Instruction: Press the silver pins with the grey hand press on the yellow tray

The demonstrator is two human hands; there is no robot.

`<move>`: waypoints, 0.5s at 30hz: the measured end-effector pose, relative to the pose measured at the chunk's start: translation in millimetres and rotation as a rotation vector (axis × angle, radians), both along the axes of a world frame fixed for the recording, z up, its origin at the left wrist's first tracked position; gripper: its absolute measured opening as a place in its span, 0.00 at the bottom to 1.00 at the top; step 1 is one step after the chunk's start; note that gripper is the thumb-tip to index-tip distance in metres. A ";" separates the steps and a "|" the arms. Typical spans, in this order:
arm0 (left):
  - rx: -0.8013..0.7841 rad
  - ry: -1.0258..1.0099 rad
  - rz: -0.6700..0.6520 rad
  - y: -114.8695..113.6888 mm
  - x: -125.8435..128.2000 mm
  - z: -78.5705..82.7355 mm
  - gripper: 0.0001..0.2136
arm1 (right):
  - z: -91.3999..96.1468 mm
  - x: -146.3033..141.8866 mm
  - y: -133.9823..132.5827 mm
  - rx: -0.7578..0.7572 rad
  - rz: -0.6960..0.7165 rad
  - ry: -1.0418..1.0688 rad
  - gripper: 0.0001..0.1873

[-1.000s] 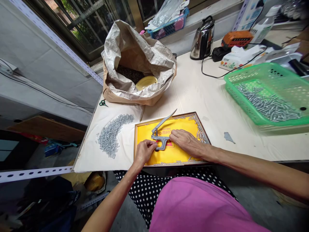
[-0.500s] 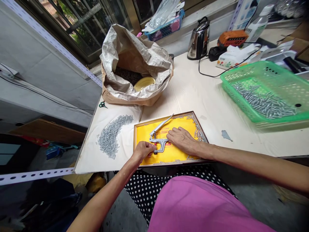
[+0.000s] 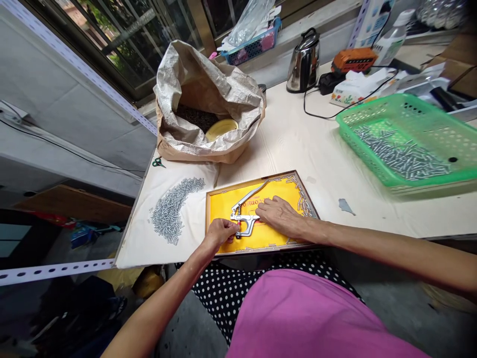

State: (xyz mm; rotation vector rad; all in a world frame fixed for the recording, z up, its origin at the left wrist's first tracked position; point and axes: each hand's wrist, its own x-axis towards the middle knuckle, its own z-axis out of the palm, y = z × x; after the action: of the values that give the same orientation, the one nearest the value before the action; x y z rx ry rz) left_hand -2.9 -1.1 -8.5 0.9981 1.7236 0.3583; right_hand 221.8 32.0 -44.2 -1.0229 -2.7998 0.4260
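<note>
One grey lever tool (image 3: 252,225) in the yellow-bottomed tray (image 3: 219,209). Left hand (image 3: 219,232) pinched narrow at its near end, any piece too small to tell; right hand (image 3: 280,217) against its rear, grip unclear. Step, judged: positioning; next calls for steady alignment.

Kettle (image 3: 299,67) and scissors (image 3: 158,162) on the worktop (image 3: 294,134)
The shiny kettle stands by the back edge; the green-handled scissors lie near the left edge.
</note>
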 end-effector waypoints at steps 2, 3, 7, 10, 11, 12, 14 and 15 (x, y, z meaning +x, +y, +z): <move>0.014 0.007 -0.002 -0.8 -0.3 -0.5 0.20 | 5.2 1.2 2.9 0.014 0.011 -0.018 0.09; 0.017 0.008 -0.006 -1.1 -0.6 -0.7 0.20 | 7.8 2.1 5.4 0.034 0.013 -0.014 0.09; 0.005 0.015 -0.022 -1.2 -1.1 0.0 0.20 | 13.7 5.4 20.8 0.148 -0.039 0.026 0.34; -0.003 0.009 -0.019 -1.1 -1.1 0.9 0.19 | 15.0 5.5 31.5 0.147 -0.032 -0.034 0.43; -0.003 0.004 -0.018 -1.1 -1.0 1.0 0.20 | 15.6 5.2 33.6 0.136 -0.023 -0.051 0.43; -0.003 0.001 -0.019 -1.0 -0.9 1.1 0.20 | 16.4 4.9 34.9 0.128 -0.021 -0.059 0.43; -0.004 0.001 -0.022 -0.7 -0.5 1.1 0.20 | 18.1 4.3 35.6 0.122 -0.032 -0.061 0.44; -0.005 0.004 -0.022 -0.5 -0.4 1.1 0.20 | 18.9 4.1 35.3 0.122 -0.040 -0.062 0.45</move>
State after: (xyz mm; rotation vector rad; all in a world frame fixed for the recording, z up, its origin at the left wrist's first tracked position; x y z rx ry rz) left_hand -3.3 -1.6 -7.4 1.0133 1.7150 0.3380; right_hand 225.9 67.3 -25.3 -1.0806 -2.8133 0.2189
